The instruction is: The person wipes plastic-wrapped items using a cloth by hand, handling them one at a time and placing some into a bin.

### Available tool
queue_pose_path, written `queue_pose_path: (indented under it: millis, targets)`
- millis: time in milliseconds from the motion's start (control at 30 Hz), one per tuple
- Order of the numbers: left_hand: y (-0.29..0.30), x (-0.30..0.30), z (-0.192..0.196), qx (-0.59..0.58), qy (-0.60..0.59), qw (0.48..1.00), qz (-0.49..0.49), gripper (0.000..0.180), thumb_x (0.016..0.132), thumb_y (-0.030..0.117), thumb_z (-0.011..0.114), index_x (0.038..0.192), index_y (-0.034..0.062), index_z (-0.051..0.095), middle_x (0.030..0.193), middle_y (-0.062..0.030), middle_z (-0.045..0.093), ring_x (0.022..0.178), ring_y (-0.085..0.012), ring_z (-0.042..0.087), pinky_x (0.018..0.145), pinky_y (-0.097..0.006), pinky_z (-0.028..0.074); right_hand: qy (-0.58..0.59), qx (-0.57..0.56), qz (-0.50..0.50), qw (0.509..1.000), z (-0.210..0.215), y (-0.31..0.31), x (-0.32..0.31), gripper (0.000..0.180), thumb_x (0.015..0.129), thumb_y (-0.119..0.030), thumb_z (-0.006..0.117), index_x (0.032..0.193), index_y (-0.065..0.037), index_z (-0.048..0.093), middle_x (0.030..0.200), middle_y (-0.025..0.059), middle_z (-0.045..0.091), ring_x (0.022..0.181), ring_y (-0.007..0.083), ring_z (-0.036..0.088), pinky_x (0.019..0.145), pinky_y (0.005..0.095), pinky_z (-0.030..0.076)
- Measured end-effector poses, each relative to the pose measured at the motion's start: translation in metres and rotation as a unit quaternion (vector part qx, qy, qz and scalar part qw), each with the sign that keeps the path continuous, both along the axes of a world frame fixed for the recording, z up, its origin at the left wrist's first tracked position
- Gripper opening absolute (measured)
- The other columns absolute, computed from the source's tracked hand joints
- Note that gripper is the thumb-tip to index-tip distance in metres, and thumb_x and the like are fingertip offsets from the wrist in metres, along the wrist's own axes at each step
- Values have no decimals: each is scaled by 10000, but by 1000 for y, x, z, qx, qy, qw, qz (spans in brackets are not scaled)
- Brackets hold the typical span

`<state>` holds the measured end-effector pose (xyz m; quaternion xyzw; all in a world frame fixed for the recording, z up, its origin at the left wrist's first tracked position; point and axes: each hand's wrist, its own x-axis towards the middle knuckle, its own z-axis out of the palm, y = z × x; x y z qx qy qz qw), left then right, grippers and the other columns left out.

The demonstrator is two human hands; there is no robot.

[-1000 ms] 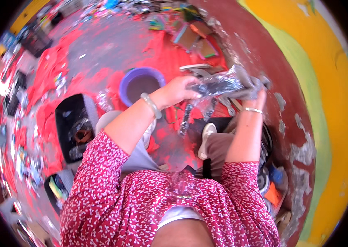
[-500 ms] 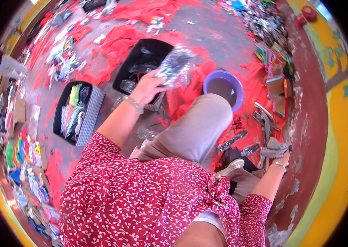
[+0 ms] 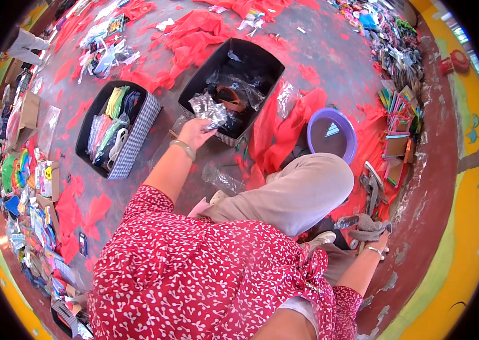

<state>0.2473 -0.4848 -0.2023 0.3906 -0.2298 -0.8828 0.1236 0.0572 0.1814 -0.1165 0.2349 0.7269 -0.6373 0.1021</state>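
My left hand [image 3: 196,134] is closed on the edge of a crinkled, shiny clear plastic packet [image 3: 208,109] at the near left corner of a black bin [image 3: 265,56]. Inside the bin lie a brown strap-like thing [image 3: 230,98] and more clear plastic wrapping over dark items. Far off to the right, my right hand [image 3: 380,241] grips a grey cloth [image 3: 366,228] by the wall. A dark thing in clear wrapping [image 3: 346,221] lies beside the cloth. What the packet contains cannot be made out.
A second bin [image 3: 132,153] with folded coloured items stands at left. Past my bent knee is a purple basin [image 3: 354,148] holding dark water. Red sheeting [image 3: 194,28] and loose plastic [image 3: 223,180] litter the floor. Piles of goods [image 3: 395,54] line the walls.
My left hand has moved from beyond the bin's right side back to its near left corner. My right hand still has the grey cloth. The whole view has shifted.
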Motion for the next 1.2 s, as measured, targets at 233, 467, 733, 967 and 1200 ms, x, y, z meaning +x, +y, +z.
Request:
queue_pose_path:
  millis: [233,467,733,967,1200]
  targets:
    - [-4,-80,10,-78,58,995,23,173,798,-13,512,970,-1,525,972,-117,588,918,-234,575,878,-424,442,-32,-54,-49,997,5,-12,11,324,894,-299,446,1034,-25,548,961,112,587,860,251,574,755,414,487]
    - [-20,-173,-5,36,4,997,73,444,876,230,560,1197,-33,402,1280,-269,357,1160,-396,396,972,-492,366,-3,-90,-56,994,-14,7,13,381,896,-343,404,1074,-27,519,1063,140,571,988,326,541,876,472,437]
    - [59,-143,-83,-15,-97,995,-32,375,892,213,496,1148,-47,409,1064,-189,506,935,-261,520,828,-362,467,-41,-205,-216,954,-16,13,16,425,903,-395,403,1143,-62,513,1164,115,541,1041,309,533,913,454,424]
    - [62,-129,-51,-58,50,996,-42,216,819,101,505,613,133,446,557,-4,459,474,-122,467,406,-229,381,-14,-288,-134,948,30,21,20,482,866,-489,427,1015,-54,575,959,121,603,884,286,576,790,440,477]
    - [112,-203,86,-278,106,941,-163,165,846,189,534,897,41,586,817,-60,623,732,-141,593,640,-248,468,287,-435,-20,853,125,39,53,395,862,-466,470,1015,-123,592,977,123,626,877,322,601,736,495,500]
